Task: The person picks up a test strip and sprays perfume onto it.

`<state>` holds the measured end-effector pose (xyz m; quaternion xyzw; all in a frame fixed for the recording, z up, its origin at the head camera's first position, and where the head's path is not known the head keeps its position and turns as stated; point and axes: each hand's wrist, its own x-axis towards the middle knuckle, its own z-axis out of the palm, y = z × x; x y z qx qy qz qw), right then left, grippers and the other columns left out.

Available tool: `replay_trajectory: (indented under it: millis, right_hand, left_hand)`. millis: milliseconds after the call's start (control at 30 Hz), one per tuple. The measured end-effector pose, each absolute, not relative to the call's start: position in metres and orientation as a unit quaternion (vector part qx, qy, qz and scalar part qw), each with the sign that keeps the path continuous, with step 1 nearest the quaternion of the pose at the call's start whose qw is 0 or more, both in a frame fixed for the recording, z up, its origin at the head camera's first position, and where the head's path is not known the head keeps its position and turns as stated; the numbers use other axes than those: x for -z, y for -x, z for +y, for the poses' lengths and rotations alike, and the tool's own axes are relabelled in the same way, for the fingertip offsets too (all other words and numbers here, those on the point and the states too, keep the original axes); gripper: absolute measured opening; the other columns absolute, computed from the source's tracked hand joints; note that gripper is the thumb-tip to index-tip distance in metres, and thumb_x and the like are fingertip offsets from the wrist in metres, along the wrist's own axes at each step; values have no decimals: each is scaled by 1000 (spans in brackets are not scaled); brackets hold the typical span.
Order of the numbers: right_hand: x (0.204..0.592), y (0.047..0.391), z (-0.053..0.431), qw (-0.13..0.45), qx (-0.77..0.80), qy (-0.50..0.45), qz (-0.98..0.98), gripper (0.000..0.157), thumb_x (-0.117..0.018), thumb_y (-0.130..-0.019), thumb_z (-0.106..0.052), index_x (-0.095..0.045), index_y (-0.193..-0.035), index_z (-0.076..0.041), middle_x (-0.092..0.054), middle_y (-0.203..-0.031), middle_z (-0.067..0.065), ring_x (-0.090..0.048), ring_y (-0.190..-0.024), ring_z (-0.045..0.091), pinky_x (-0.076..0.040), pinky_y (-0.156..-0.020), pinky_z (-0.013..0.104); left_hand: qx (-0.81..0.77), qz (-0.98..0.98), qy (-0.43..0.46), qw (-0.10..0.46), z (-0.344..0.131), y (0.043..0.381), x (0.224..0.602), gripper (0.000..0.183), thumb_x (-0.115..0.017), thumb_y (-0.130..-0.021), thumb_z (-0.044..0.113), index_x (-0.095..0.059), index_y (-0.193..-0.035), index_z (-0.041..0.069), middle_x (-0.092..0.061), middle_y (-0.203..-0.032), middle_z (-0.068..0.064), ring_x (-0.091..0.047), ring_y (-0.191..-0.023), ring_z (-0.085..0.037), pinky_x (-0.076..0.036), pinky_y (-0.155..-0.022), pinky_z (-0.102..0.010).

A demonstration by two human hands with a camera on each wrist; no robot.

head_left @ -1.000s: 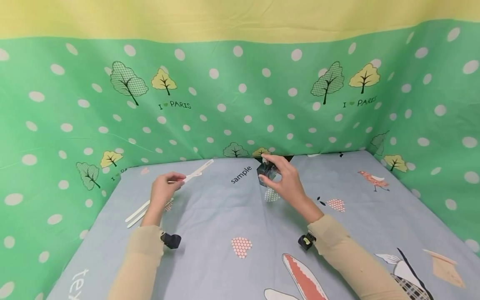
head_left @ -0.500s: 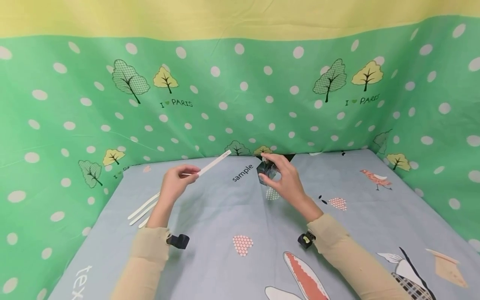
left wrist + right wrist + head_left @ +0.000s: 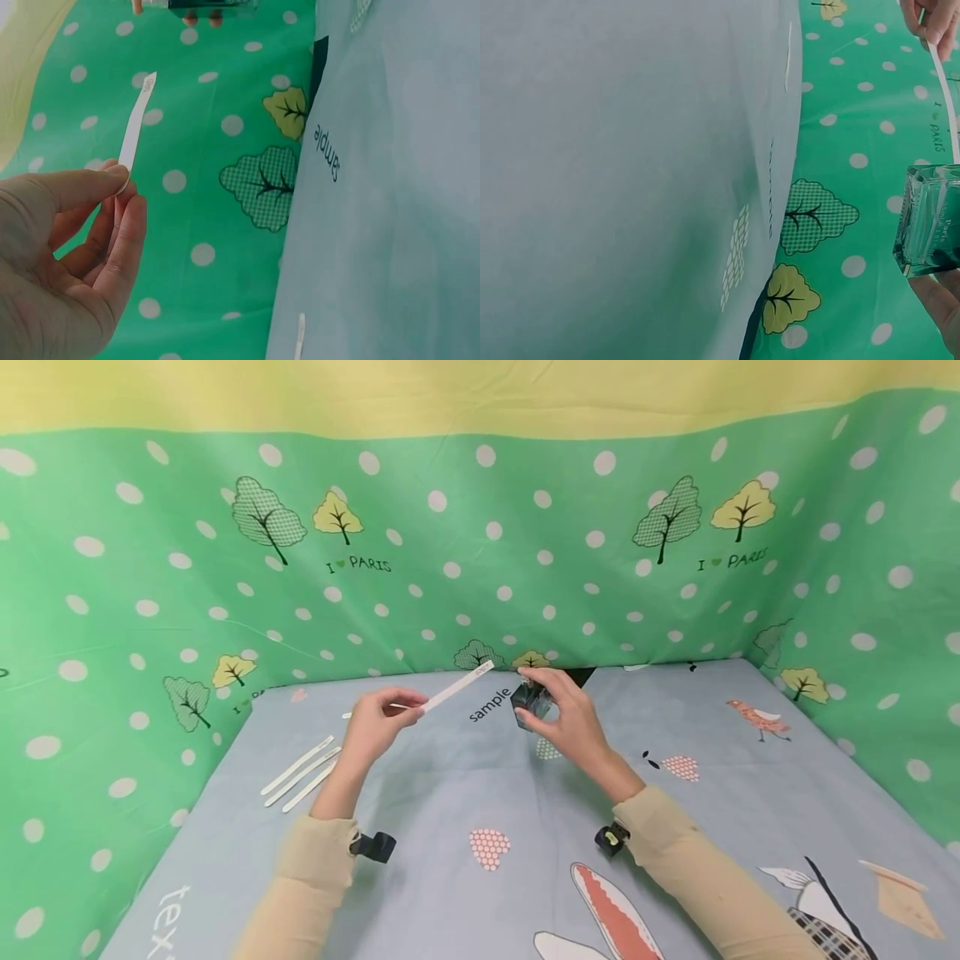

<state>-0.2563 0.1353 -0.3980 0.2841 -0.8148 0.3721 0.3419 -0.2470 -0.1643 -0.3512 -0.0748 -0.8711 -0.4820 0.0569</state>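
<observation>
My left hand [image 3: 378, 724] pinches a narrow white paper test strip [image 3: 459, 686] between thumb and fingers. The strip slants up to the right, with small print near its far tip [image 3: 148, 84]. My right hand [image 3: 572, 720] grips a small square glass perfume bottle [image 3: 524, 704] above the back of the table, thumb below and fingers over the top. Clear and dark greenish glass [image 3: 928, 221] shows in the right wrist view. In the head view, the strip's tip is just left of the bottle, apart from it.
Several more white strips [image 3: 297, 766] lie side by side on the left of the grey-blue printed cloth [image 3: 435, 793]. The end of another strip [image 3: 347, 716] shows behind my left hand. A green dotted curtain [image 3: 420, 552] hangs behind and along the sides.
My left hand has moved right with the strip, bringing its tip close to the bottle. More of the strips on the table are uncovered. My right hand with the bottle has hardly moved.
</observation>
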Motion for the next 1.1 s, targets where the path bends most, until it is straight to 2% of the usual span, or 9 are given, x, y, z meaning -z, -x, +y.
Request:
replay_trajectory:
  millis: [233,467,867,1100]
  right_hand:
    - [397,257,134,346,-355,-290,-818,60,-84,-80,-16,-60,-136,-18,-63,-127,9,-65,-106,22,-59,-79,36]
    - [396,256,135,347,-348,-280,-825,57,-84,-80,-18,-62,-133,-15,-66,-123,9,-65,-111,25,-58,-86,40]
    - [393,254,139,342,-359,-267,-826,59,-81,-82,-17,-58,-137,-17,-63,-126,11,-62,-110,26,-58,-78,40]
    - [391,253,141,345,-366,-263,-823,58,-82,-82,-16,-59,-135,-15,-63,-126,12,-63,-109,26,-59,-80,40]
  left_hand:
    - [489,-867,84,54,-156,245,350,19,-71,-91,10,-74,-109,5,-74,-104,-16,-74,-93,-29,-60,-84,-35]
    - [494,-863,89,52,-152,244,351,19,-73,-90,11,-75,-108,5,-74,-105,-17,-74,-91,-27,-60,-81,-35]
    - [486,-869,76,48,-157,244,354,19,-72,-91,13,-74,-109,7,-74,-106,-15,-74,-93,-26,-60,-84,-37]
    - [477,-875,72,47,-169,242,358,20,-71,-93,15,-74,-111,8,-74,-107,-15,-73,-96,-30,-59,-86,-41]
